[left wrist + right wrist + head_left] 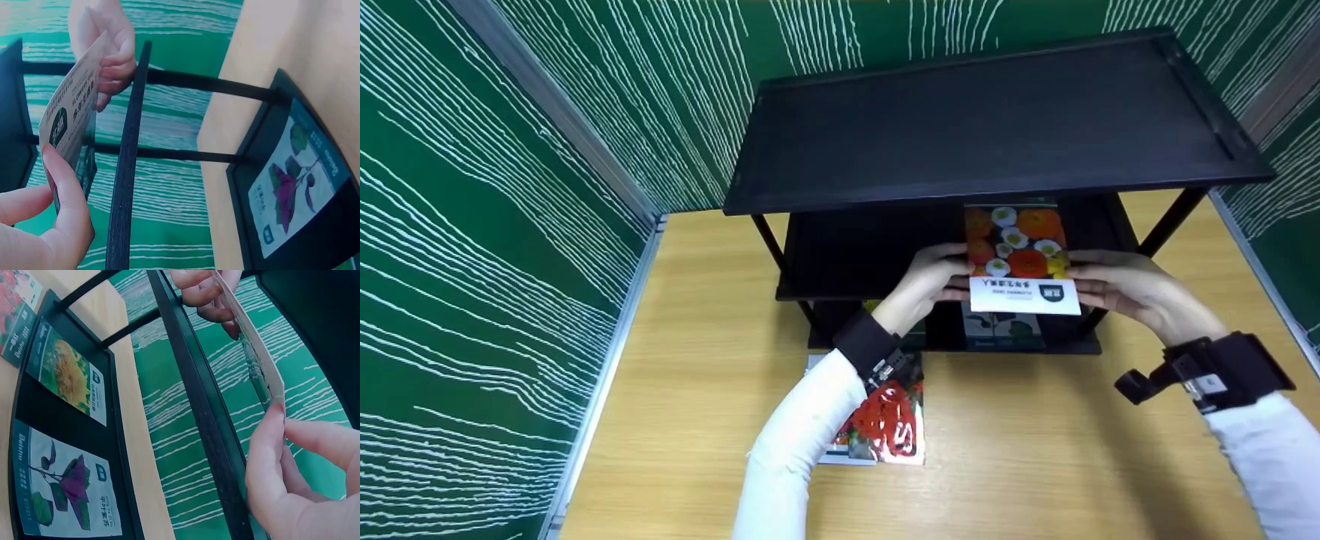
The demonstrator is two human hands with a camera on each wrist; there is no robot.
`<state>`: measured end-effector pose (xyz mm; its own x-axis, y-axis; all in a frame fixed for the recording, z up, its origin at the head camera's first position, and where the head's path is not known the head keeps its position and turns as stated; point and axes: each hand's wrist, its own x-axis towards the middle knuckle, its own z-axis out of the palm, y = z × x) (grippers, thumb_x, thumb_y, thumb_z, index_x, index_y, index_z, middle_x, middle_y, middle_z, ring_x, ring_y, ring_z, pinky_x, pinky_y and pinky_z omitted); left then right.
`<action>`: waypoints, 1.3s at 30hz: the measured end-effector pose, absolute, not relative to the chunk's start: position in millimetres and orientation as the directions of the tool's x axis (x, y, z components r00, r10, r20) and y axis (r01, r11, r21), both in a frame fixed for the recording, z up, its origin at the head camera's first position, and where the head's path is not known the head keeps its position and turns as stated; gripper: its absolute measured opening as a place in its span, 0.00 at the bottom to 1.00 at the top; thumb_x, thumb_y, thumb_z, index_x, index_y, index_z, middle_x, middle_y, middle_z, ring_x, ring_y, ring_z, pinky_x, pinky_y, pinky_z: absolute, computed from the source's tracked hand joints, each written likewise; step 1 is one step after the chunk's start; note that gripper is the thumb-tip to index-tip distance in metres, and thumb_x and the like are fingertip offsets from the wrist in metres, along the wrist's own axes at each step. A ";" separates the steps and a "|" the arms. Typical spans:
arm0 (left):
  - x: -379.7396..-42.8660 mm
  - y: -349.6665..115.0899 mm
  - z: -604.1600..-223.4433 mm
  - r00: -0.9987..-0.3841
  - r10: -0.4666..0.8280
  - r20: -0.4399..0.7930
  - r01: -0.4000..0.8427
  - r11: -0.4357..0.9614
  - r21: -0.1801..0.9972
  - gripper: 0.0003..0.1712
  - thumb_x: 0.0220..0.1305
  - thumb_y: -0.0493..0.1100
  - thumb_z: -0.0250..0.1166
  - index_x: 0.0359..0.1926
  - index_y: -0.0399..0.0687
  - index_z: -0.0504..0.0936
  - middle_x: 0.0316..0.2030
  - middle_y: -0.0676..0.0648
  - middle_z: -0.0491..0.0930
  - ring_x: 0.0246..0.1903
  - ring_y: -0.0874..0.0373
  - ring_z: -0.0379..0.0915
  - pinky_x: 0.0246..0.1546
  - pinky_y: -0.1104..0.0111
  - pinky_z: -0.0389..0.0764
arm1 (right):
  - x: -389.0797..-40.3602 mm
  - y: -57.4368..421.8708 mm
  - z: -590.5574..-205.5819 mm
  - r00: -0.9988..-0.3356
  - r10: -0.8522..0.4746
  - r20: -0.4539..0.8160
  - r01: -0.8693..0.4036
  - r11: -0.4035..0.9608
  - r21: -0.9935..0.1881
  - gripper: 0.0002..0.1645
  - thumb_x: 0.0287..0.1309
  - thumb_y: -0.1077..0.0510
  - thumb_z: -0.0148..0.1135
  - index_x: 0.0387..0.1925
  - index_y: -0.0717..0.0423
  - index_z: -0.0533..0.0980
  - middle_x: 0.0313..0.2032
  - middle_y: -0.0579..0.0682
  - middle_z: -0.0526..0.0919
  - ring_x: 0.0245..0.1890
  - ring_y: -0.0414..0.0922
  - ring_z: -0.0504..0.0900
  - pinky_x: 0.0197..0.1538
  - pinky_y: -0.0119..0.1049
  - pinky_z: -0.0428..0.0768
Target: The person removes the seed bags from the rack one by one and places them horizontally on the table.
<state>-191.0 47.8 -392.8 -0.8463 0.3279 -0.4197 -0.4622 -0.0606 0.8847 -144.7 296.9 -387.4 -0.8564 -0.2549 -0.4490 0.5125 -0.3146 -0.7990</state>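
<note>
A seed packet with orange, yellow and white flowers and a white band is held by its two side edges between my hands. My left hand pinches its left edge, thumb on one face and fingers on the other in the left wrist view. On the opposite edge, my right hand pinches it the same way. The packet is at the front of the black rack's middle shelf, under the top shelf. Its far end reaches in below the top shelf.
On the bottom shelf lie a purple-leaf packet and a yellow-flower packet. Red-flower packets lie on the wooden table, partly behind my left forearm. Dark posts support the shelves. Green walls with white streaks surround the table.
</note>
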 end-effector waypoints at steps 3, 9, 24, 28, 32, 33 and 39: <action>-185.3 42.8 -394.3 -0.845 0.346 -0.407 -0.456 -0.069 0.887 0.23 0.56 0.28 0.56 0.55 0.39 0.70 0.29 0.45 0.76 0.25 0.54 0.75 0.27 0.65 0.80 | -138.5 294.2 -388.6 -0.864 -0.255 -0.434 0.497 -0.287 -0.819 0.12 0.54 0.69 0.54 0.40 0.55 0.69 0.33 0.51 0.79 0.35 0.44 0.80 0.41 0.33 0.79; -174.0 34.9 -397.3 -0.845 0.368 -0.387 -0.444 -0.081 0.892 0.23 0.56 0.27 0.55 0.55 0.38 0.69 0.29 0.46 0.74 0.23 0.55 0.73 0.27 0.64 0.80 | -126.8 288.4 -389.5 -0.874 -0.235 -0.426 0.477 -0.241 -0.845 0.14 0.54 0.68 0.55 0.42 0.55 0.67 0.33 0.51 0.79 0.34 0.44 0.80 0.41 0.32 0.79; -147.0 16.2 -407.3 -0.831 0.434 -0.348 -0.434 -0.114 0.893 0.20 0.56 0.28 0.54 0.51 0.36 0.70 0.28 0.46 0.75 0.22 0.57 0.74 0.23 0.69 0.79 | -102.4 275.7 -399.1 -0.844 -0.293 -0.449 0.514 -0.202 -0.834 0.16 0.55 0.68 0.55 0.45 0.57 0.64 0.36 0.52 0.79 0.36 0.46 0.80 0.43 0.36 0.78; -140.1 11.6 -408.8 -0.826 0.451 -0.340 -0.432 -0.116 0.894 0.19 0.57 0.29 0.55 0.51 0.37 0.70 0.29 0.46 0.75 0.24 0.57 0.74 0.23 0.70 0.78 | -97.7 274.1 -403.0 -0.843 -0.319 -0.434 0.516 -0.249 -0.820 0.11 0.55 0.70 0.53 0.39 0.54 0.71 0.34 0.53 0.80 0.34 0.46 0.81 0.41 0.36 0.79; -133.6 7.8 -411.2 -0.817 0.468 -0.335 -0.433 -0.115 0.894 0.19 0.57 0.29 0.54 0.51 0.37 0.69 0.29 0.46 0.75 0.23 0.57 0.73 0.22 0.70 0.78 | -93.6 272.3 -406.1 -0.841 -0.335 -0.425 0.516 -0.261 -0.816 0.12 0.55 0.70 0.52 0.38 0.53 0.72 0.33 0.53 0.81 0.34 0.46 0.81 0.40 0.36 0.79; -132.2 7.0 -412.1 -0.814 0.471 -0.340 -0.438 -0.114 0.892 0.19 0.57 0.28 0.54 0.51 0.37 0.69 0.29 0.46 0.75 0.23 0.57 0.73 0.22 0.70 0.78 | -92.4 271.9 -406.6 -0.841 -0.330 -0.430 0.516 -0.244 -0.821 0.11 0.55 0.70 0.53 0.38 0.53 0.71 0.33 0.53 0.81 0.34 0.46 0.81 0.40 0.36 0.79; -123.3 1.1 -417.4 -0.796 0.479 -0.370 -0.466 -0.096 0.879 0.19 0.55 0.28 0.55 0.50 0.37 0.69 0.29 0.46 0.75 0.22 0.57 0.74 0.23 0.69 0.79 | -83.9 267.8 -410.3 -0.836 -0.325 -0.442 0.509 -0.156 -0.847 0.13 0.54 0.67 0.55 0.41 0.54 0.67 0.33 0.51 0.80 0.34 0.45 0.80 0.41 0.36 0.79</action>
